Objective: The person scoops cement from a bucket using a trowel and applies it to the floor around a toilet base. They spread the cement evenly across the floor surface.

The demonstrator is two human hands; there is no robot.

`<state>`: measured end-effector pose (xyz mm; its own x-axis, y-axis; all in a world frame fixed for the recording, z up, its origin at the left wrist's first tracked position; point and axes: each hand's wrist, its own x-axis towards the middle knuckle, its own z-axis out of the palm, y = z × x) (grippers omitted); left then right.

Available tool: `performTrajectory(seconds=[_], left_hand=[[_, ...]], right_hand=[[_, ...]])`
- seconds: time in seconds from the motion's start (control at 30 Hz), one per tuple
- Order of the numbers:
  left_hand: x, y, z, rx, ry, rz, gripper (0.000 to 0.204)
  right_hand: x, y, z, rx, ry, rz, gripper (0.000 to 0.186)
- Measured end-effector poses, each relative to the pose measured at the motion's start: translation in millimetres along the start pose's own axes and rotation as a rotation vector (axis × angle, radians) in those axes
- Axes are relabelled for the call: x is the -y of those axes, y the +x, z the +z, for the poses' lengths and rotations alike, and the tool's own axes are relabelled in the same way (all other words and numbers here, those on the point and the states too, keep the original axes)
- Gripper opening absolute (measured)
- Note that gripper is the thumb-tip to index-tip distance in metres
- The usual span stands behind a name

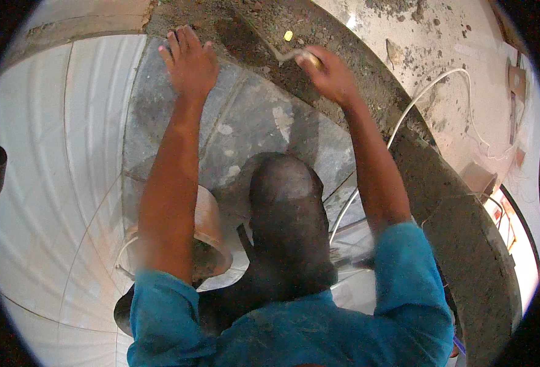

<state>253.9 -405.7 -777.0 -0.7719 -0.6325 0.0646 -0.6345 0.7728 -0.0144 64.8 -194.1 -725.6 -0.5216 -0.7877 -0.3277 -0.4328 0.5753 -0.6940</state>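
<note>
My left hand (192,66) lies with fingers spread at the far edge of a grey stone tile (160,85), beside the rough mortar. In my right hand (331,76) is a trowel (280,56), gripped by its handle with the fingers wrapped round. The trowel's bent metal neck points left, and its blade is hard to make out against the dark wet mortar (239,37). More grey tiles (245,122) with pale smears lie between my arms. A small yellow piece (288,35) rests on the mortar just beyond the trowel.
A mortar-stained bucket (207,214) stands beneath my left forearm. White glossy tiles (44,140) cover the left side. A white cable (398,128) loops past my right forearm onto a pale, debris-strewn surface (429,43). A grey strip (472,244) curves down the right.
</note>
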Motion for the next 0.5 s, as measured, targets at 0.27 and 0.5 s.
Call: performTrajectory(seconds=[0.27, 0.5], left_hand=[[-30, 57, 23, -0.170, -0.370, -0.158, 0.060], [-64, 84, -9, 0.365, -1.008, -0.243, 0.058]], right_hand=[[14, -83, -20, -0.069, -0.239, 0.183, 0.038], [35, -7, -10, 0.135, -0.372, 0.183, 0.043]])
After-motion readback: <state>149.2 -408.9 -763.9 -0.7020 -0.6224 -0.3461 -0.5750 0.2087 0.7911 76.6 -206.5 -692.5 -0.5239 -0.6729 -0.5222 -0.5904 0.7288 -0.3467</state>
